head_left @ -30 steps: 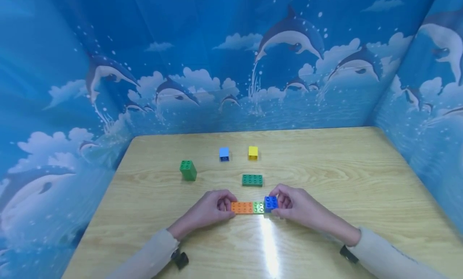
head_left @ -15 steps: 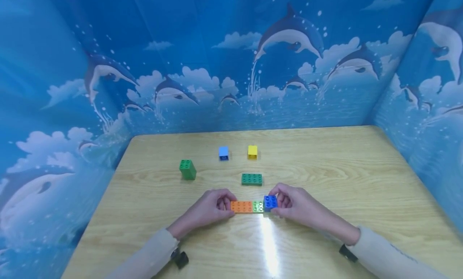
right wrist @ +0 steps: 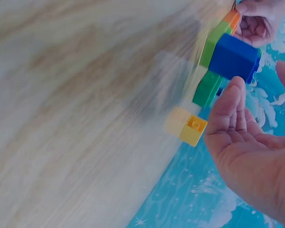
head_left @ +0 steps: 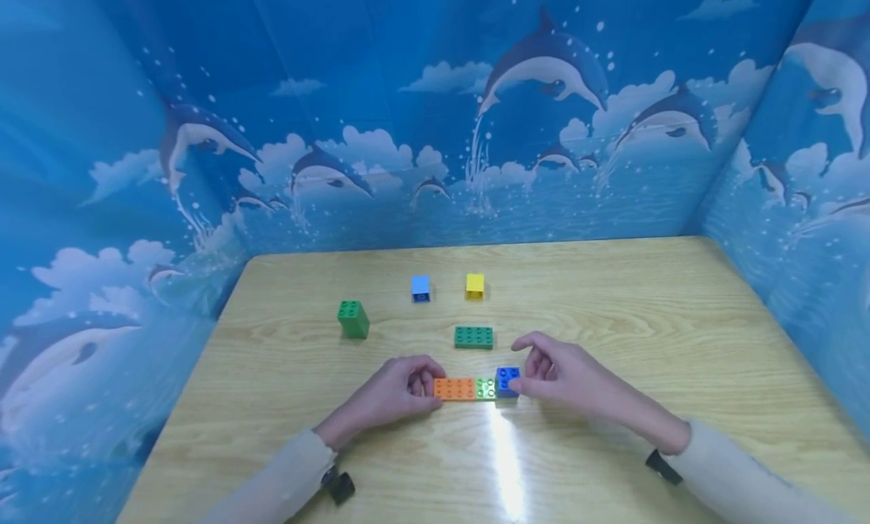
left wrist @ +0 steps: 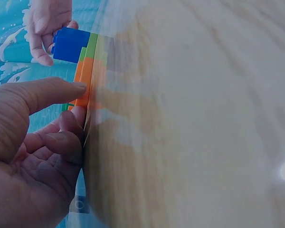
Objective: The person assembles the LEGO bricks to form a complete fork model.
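An orange brick (head_left: pixel 454 389) lies in line with a light green brick (head_left: pixel 485 389), end to end. A dark blue brick (head_left: pixel 507 377) sits on top at the right end of the light green one, as the right wrist view also shows. My left hand (head_left: pixel 401 392) pinches the left end of the orange brick between thumb and fingers. My right hand (head_left: pixel 560 369) is beside the blue brick with thumb and forefinger spread apart, holding nothing. Its thumb overlaps the blue brick in the head view.
Just behind the row lies a dark green brick (head_left: pixel 473 337). A tall green block (head_left: pixel 353 319) stands back left. Farther back, a light blue brick (head_left: pixel 421 288) and a yellow brick (head_left: pixel 474 286) rest on the wooden table (head_left: pixel 612 297). A dolphin-print curtain (head_left: pixel 381 131) surrounds the table's far sides.
My right hand has let go of the blue brick, its fingers parting and moving slightly right and back. The blue brick stays in place. My left hand has kept its pinch on the orange brick.
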The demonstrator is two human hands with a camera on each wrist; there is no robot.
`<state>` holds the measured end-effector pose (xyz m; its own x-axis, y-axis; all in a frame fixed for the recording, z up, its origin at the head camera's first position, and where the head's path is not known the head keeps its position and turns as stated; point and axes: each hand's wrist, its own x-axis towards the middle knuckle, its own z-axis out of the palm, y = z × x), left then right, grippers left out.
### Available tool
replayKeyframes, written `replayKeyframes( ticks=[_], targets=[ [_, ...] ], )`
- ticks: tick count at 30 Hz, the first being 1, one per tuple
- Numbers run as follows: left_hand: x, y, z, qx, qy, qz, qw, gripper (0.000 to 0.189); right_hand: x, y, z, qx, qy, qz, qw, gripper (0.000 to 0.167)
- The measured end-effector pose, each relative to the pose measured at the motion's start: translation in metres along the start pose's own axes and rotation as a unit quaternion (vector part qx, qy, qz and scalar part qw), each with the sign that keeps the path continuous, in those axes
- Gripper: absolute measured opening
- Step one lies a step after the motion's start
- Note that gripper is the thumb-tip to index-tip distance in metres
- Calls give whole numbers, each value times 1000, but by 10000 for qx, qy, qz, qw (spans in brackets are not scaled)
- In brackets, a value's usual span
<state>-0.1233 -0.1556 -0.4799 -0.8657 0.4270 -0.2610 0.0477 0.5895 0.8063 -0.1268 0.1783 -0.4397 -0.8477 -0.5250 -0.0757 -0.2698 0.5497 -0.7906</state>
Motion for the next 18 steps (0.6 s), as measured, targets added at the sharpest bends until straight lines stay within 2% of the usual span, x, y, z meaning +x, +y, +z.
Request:
replayKeyframes(
  ticks=[6,10,18],
  targets=[
    [0,0,-1,-81,14,-2,10000,39,13,8,-11,341,520,146,9980,43],
    [0,0,0,-155,22,-6,9999,39,26,15,-14,541,668,123,9962,38],
    [-1,1,0,-207,1,-94,9997,39,55,21,-14,414,674,252,9966,41]
  ],
)
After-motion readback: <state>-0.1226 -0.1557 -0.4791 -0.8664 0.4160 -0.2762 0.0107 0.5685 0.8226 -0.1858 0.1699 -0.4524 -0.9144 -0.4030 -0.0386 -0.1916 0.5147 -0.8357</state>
